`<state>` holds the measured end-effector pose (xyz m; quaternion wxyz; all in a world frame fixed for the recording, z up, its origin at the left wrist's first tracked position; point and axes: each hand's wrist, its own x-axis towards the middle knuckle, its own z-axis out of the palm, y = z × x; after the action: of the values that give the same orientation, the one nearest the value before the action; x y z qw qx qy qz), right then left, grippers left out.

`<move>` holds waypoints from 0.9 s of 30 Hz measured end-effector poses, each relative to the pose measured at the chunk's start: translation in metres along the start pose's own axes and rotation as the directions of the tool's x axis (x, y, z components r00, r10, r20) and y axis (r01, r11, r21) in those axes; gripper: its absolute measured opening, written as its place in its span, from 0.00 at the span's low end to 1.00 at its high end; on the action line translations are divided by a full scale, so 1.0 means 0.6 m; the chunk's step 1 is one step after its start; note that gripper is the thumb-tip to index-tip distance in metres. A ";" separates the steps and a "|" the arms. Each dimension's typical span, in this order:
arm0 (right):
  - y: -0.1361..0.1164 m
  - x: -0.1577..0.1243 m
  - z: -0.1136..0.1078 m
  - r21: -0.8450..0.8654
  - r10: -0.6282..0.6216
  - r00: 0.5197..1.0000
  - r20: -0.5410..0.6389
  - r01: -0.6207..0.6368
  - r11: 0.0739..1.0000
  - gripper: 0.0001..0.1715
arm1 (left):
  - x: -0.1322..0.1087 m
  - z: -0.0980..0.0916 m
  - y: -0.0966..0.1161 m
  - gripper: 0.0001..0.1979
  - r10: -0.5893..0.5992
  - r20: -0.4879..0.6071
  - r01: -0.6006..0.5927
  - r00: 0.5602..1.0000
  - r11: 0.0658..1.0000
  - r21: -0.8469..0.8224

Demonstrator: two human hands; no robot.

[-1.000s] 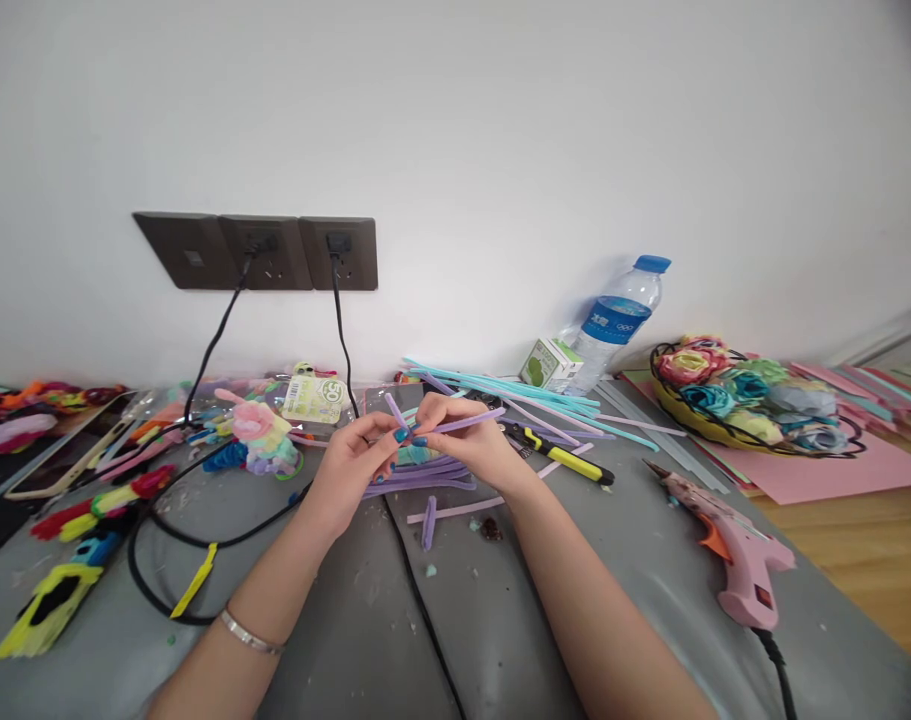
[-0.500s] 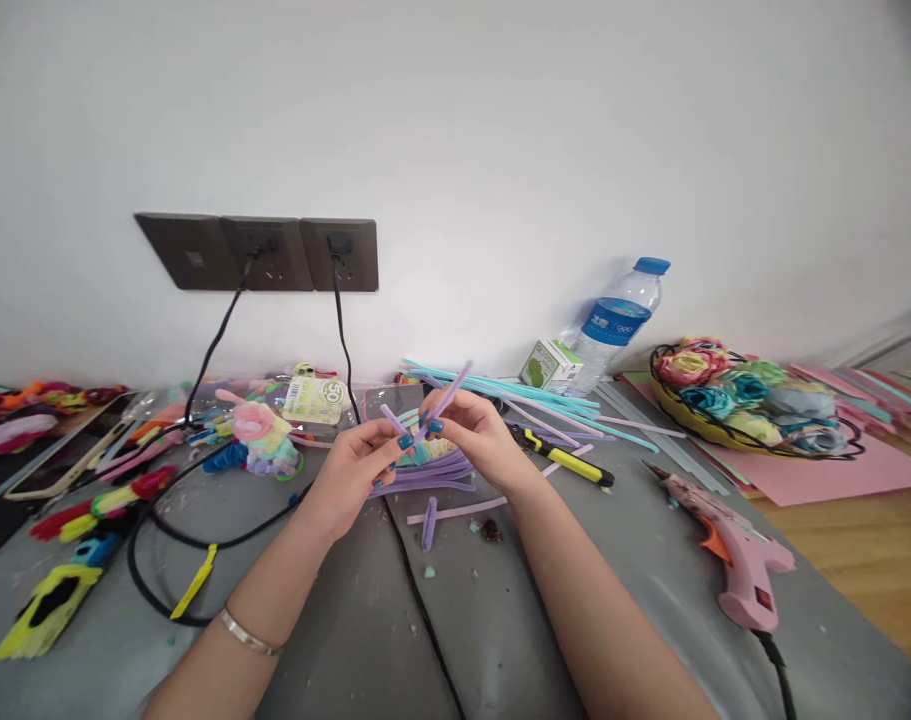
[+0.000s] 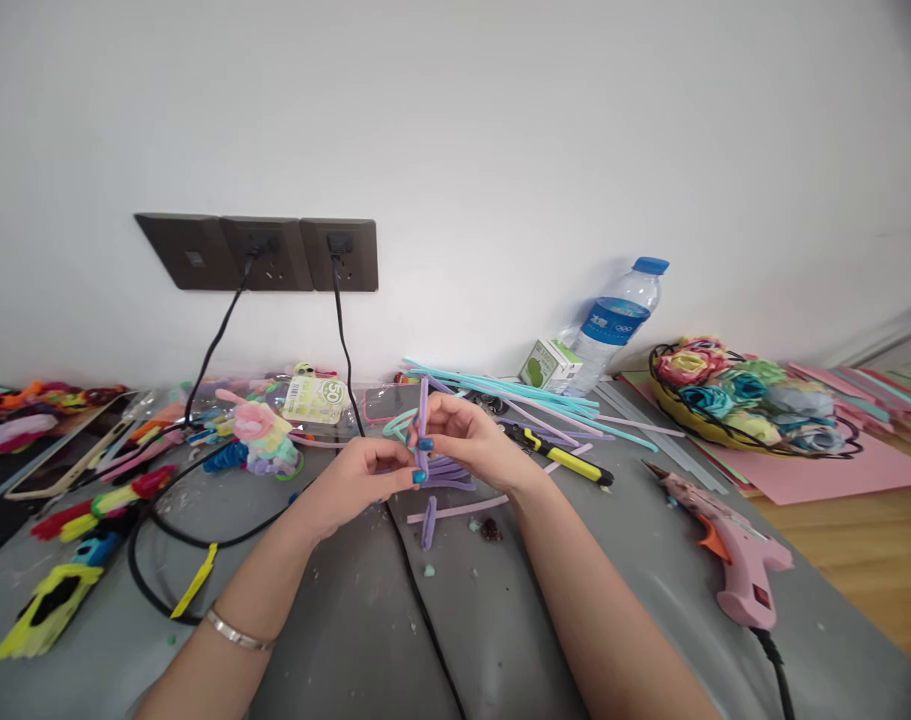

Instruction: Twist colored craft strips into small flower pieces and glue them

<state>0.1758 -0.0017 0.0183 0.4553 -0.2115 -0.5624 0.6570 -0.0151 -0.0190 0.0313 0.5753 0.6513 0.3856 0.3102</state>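
Note:
A purple pipe cleaner (image 3: 423, 410) stands nearly upright between my hands, above the table. My left hand (image 3: 361, 483) pinches its lower end between thumb and fingertips. My right hand (image 3: 466, 440) grips it a little higher, thumb against the fingers. Below and behind the hands lies a bundle of purple pipe cleaners (image 3: 455, 478), partly hidden by my right hand. A short folded purple piece (image 3: 429, 523) rests on the table just in front, beside a long pale lilac pipe cleaner (image 3: 462, 512).
A yellow-black utility knife (image 3: 571, 462) and turquoise pipe cleaners (image 3: 522, 392) lie to the right. Farther right are a pink glue gun (image 3: 747, 570), a water bottle (image 3: 612, 325) and a bowl of fabric flowers (image 3: 665, 410). A black cable (image 3: 417, 600) crosses the table; finished figures (image 3: 264, 435) sit left.
The purple pipe cleaner was slanted with two ends spread apart; now it stands almost vertical. My hands have come closer together, the left one shifting slightly right.

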 end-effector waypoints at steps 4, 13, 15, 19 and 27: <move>0.003 0.007 -0.003 -0.009 -0.075 0.987 -0.141 0.074 0.997 0.13 | 0.008 0.002 -0.003 0.05 0.081 -0.202 -0.070 0.976 0.996 0.059; 0.007 0.011 -0.004 -0.023 -0.133 0.965 -0.228 0.131 0.991 0.13 | 0.005 0.012 -0.014 0.03 0.327 -0.505 -0.232 0.799 0.942 0.243; 0.005 0.010 -0.002 -0.030 -0.140 0.966 -0.218 0.136 0.990 0.12 | 0.005 0.011 -0.018 0.03 0.406 -0.511 -0.287 0.758 0.910 0.298; 0.002 0.008 -0.002 -0.041 -0.152 0.963 -0.223 0.147 0.988 0.12 | 0.007 0.009 -0.025 0.06 0.506 -0.493 -0.347 0.708 0.857 0.382; 0.006 0.008 -0.004 -0.032 -0.162 0.965 -0.208 0.159 0.987 0.11 | 0.003 0.007 -0.026 0.07 0.583 -0.440 -0.360 0.683 0.793 0.491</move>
<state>0.1742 0.0039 0.0152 0.5622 -0.2371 -0.5314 0.5876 -0.0132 -0.0191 0.0152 0.1992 0.7004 0.4052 0.5528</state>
